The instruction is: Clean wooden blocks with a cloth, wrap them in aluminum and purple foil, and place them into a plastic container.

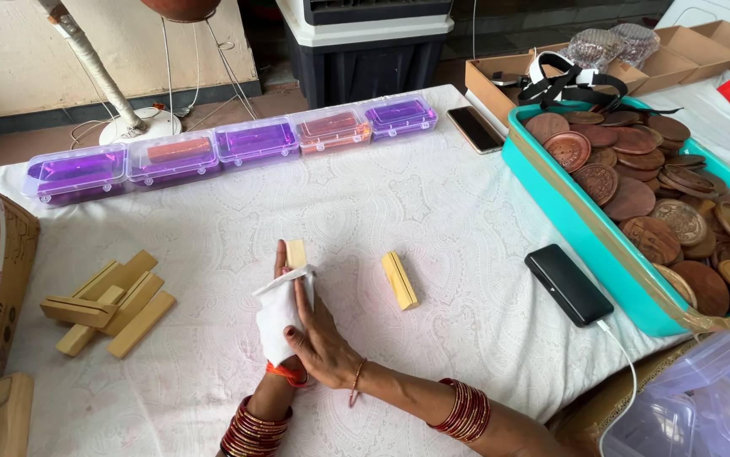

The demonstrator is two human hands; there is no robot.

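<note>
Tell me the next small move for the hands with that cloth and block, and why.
Probably draw the cloth further up the block. The left hand holds the block with the white cloth wrapped round its lower part, the right hand presses on the cloth, and only the block's top end shows bare. Another block lies apart on the table.

Purple boxes, pale wood, brown discs on a white cloth

The tablecloth (432, 220) is white with a faint paisley pattern; the wooden blocks (111, 305) pale yellow; the plastic boxes (255, 140) clear purple; the tray (602, 254) turquoise, its carved discs (636, 169) brown; the bangles (466, 410) red; the cloth (280, 313) white.
</note>
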